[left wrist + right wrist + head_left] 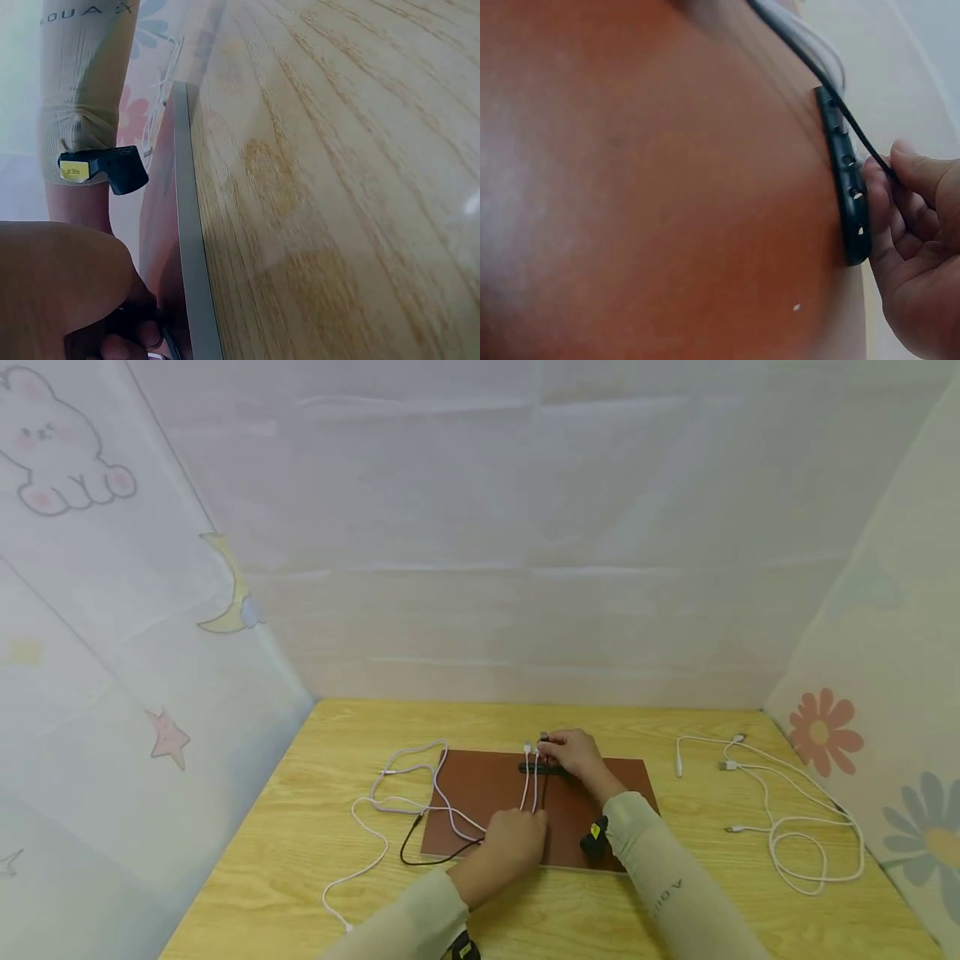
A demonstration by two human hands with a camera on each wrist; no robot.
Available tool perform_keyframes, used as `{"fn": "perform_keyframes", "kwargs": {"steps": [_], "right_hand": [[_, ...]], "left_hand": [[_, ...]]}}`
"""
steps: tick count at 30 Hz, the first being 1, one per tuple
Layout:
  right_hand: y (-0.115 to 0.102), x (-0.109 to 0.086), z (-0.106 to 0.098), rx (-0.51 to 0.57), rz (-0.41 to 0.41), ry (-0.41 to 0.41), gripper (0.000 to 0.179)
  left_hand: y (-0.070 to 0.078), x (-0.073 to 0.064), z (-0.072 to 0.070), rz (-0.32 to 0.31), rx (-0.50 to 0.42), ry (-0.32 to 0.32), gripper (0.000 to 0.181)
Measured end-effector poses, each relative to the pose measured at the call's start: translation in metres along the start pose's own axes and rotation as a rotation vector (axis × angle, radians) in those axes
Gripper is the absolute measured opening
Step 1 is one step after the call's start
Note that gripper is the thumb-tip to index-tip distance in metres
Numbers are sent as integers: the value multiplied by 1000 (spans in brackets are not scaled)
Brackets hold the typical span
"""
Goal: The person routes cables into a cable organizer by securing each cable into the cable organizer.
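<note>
Two hands work over a brown board point(480, 781) on the worktop point(300, 827): the right hand point(573, 752), at the board's one o'clock, pinches a black cable point(840, 101) near its plug just beyond the slotted black strip point(841, 180), which lies at twelve. Toward seven, the left hand point(516, 842) curls round the same cable and two pale cables point(525, 789) that reach up to the strip. Loose white cables point(727, 766) lie on the worktop at three o'clock.
</note>
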State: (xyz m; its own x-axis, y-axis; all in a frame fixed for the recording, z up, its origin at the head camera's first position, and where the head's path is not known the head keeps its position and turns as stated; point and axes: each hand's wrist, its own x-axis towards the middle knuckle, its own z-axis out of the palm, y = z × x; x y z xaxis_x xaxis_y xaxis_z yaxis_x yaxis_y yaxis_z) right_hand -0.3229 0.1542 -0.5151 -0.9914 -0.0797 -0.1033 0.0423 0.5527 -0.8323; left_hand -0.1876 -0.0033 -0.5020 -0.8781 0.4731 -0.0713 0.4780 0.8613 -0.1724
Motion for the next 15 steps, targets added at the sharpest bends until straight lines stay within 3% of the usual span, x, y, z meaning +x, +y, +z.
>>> {"fn": "perform_keyframes", "kwargs": {"steps": [3,15], "right_hand": [[3,2,1,-84,-26,25,20],[10,5,4,-220,-122,53,20]], "left_hand": [[1,1,-1,-8,19,10,11],[8,3,-4,-41,27,16,11]]}}
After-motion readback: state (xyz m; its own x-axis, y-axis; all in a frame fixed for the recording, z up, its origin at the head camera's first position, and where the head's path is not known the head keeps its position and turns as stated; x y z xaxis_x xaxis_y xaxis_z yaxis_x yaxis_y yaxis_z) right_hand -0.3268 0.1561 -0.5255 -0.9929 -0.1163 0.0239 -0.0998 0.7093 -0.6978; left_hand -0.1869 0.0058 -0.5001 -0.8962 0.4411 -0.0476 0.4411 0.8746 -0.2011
